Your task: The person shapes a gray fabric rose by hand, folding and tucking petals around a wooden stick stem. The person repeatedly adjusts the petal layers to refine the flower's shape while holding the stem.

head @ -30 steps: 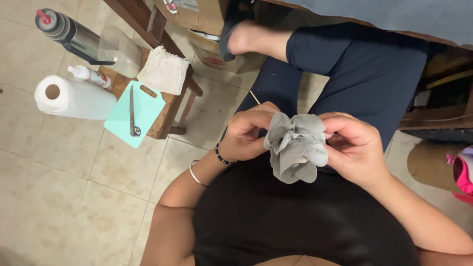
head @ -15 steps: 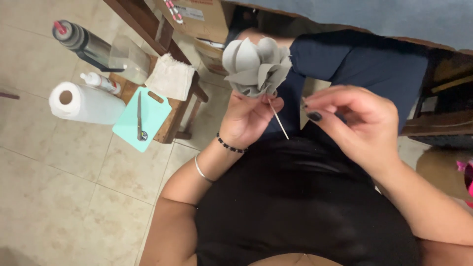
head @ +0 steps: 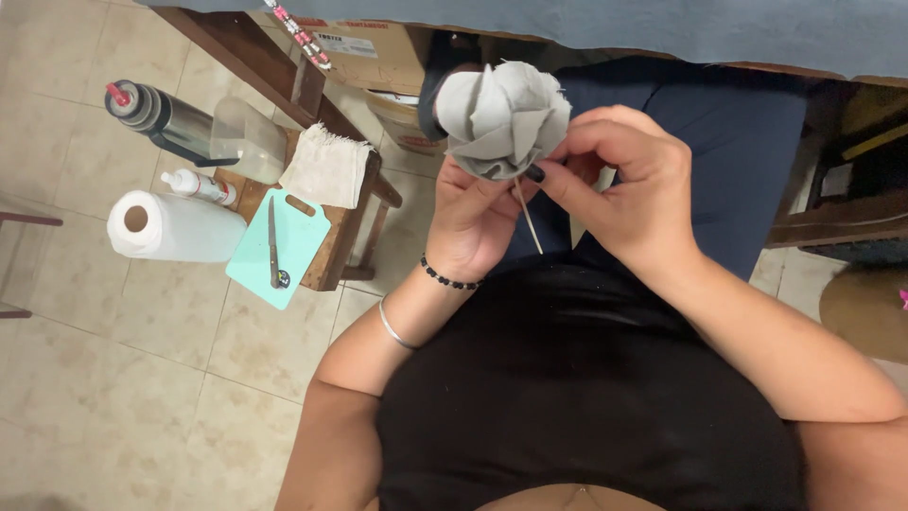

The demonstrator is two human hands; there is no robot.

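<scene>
1. Head view, upper centre of the frame: the left hand [head: 478, 213] is clamped on the base of a grey fabric flower [head: 501, 118], its thin wooden stick [head: 530, 220] slanting down below the fist.
2. The right hand [head: 624, 185] pinches the flower's underside with fingertips together.
3. The petals look layered and cupped, already shaped into a bloom; the base seems unfinished.
4. Left of the frame: a paper towel roll [head: 175, 227], a mint cutting board [head: 279, 248] and a knife [head: 272, 241].
</scene>
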